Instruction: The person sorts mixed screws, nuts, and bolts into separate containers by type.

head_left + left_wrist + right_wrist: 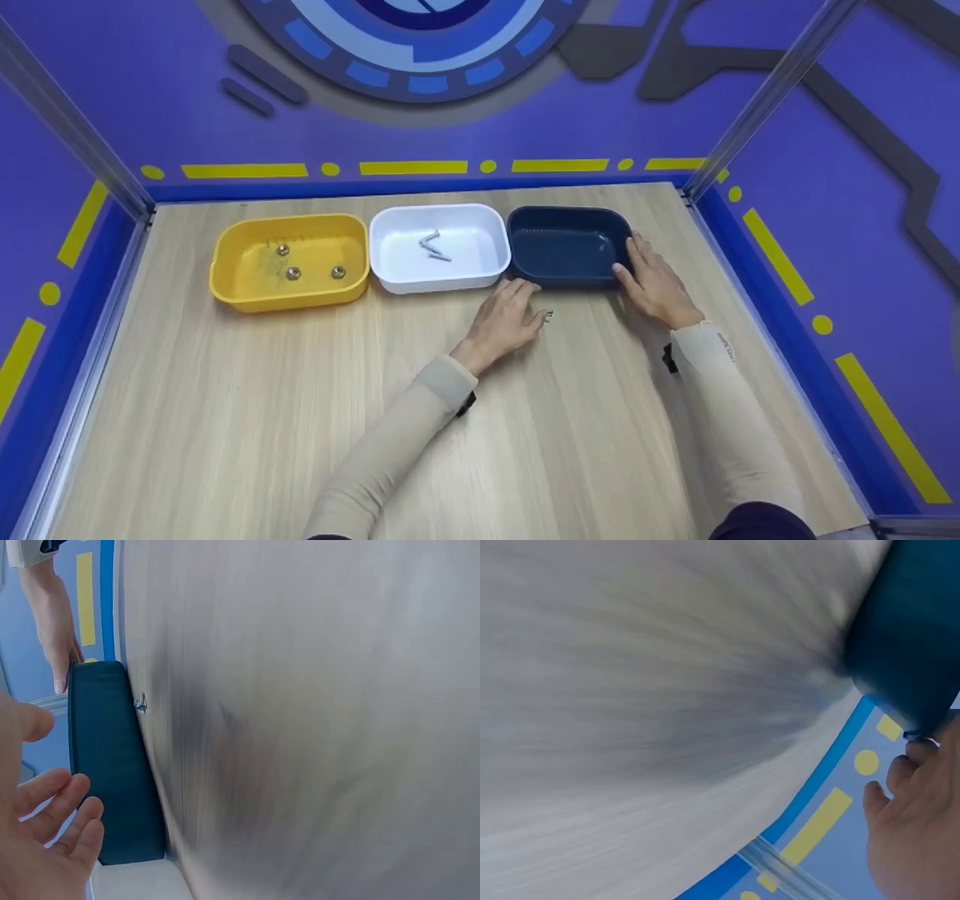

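Watching remotely, I see small metal hardware (549,316) just right of the relaxed left hand (504,321); the right hand (655,285) grips the dark bin (566,246).

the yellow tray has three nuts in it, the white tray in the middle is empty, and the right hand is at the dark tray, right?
The white tray isn't empty: the head view shows screws lying in it. The rest stands.

Both arms (397,442) extended forward; left hand (502,321) loosely curled, right hand (660,289) gripping.
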`<state>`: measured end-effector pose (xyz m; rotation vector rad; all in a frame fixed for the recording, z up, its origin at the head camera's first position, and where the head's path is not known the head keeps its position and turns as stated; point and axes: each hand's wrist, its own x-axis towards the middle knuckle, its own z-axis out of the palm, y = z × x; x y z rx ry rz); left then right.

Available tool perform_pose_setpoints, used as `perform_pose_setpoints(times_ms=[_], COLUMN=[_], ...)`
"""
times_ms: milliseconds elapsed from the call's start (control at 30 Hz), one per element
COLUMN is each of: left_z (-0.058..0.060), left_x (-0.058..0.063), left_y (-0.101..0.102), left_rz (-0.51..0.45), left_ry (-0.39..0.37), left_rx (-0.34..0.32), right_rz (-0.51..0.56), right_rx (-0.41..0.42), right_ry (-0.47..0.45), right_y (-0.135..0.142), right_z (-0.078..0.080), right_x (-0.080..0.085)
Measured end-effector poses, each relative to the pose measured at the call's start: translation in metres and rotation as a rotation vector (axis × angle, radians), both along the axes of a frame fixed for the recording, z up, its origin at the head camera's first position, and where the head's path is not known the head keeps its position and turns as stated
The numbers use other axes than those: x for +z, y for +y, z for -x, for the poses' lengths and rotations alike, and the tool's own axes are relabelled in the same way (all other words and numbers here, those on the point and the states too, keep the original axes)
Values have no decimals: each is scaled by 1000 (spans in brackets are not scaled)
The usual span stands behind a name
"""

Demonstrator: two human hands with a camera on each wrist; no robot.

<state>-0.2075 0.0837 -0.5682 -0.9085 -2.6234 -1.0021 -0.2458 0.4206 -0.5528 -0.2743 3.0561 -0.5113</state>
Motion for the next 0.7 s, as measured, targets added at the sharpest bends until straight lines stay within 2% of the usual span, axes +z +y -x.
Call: perform_pose_setpoints(times_ms=[267, 400, 533, 700], left_z=[3, 3, 4, 5], left_x=[-8, -11, -16, -20], left_y=[7, 9, 12, 16], left_rz=[-29, -32, -8, 37], left_ry=[-188, -244, -254, -221], left_rx=[4, 28, 49, 67], right_rz=[0, -11, -7, -5], right_rx=[23, 26, 21, 20], right_ry=[47, 56, 59, 63], right_y=[-1, -2, -2, -3], right_z=[0, 1, 1, 0], right_x=[-6, -6, -7, -7])
